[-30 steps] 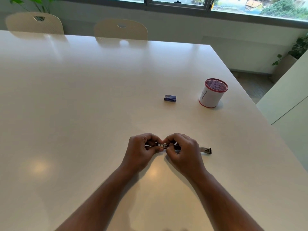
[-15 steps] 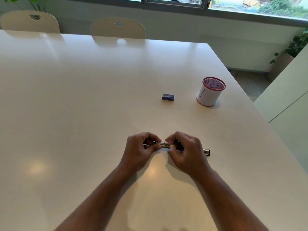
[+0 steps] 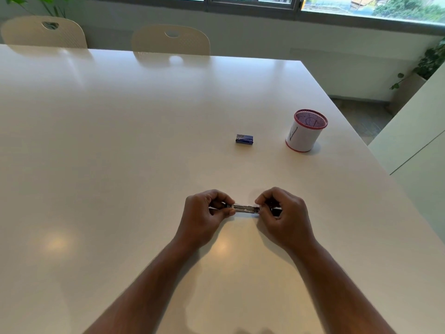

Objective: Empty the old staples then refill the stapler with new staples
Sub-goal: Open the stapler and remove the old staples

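We look down at a wide white table (image 3: 120, 165) from head height. Both of our bare forearms reach in from the bottom edge and meet near the middle. Our left hand (image 3: 204, 214) is curled, thumb and fingertips pinched on the left end of a small metal stapler (image 3: 245, 209). Our right hand (image 3: 283, 213) is curled the same way, pinching its right end, where a dark part shows under the fingers. The stapler lies lengthwise, left to right, between the two hands, low over the tabletop; we cannot tell whether it touches the surface. Farther back on the table, well apart from the hands, sits a small blue staple box (image 3: 244, 139). To its right stands a white mesh pen cup (image 3: 304, 133) with a red rim. Two cream chairs (image 3: 171, 41) face the far edge.
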A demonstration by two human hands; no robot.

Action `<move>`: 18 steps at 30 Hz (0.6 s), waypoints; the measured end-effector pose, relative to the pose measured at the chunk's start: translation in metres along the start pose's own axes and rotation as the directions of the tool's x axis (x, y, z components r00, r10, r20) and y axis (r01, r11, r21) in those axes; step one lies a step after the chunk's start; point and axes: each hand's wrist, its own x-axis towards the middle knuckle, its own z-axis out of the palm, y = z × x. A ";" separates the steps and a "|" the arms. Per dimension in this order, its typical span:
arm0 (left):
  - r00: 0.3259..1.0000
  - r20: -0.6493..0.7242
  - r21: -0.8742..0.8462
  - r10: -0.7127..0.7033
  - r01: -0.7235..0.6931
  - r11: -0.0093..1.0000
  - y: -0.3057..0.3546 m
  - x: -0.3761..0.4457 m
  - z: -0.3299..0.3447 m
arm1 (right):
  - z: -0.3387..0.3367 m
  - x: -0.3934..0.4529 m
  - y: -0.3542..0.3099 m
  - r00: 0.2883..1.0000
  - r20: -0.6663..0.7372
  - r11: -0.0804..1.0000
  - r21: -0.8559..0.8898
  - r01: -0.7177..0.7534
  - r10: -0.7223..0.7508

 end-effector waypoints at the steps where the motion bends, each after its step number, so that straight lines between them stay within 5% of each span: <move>1: 1.000 0.003 -0.008 -0.001 0.001 1.000 0.000 0.000 0.000 | 0.000 0.000 0.000 1.000 -0.001 1.000 -0.002 0.000 0.000; 18: 0.998 0.048 -0.032 0.040 -0.038 0.999 -0.005 0.000 -0.002 | -0.002 0.003 -0.004 0.995 -0.053 0.993 0.081 0.084 -0.080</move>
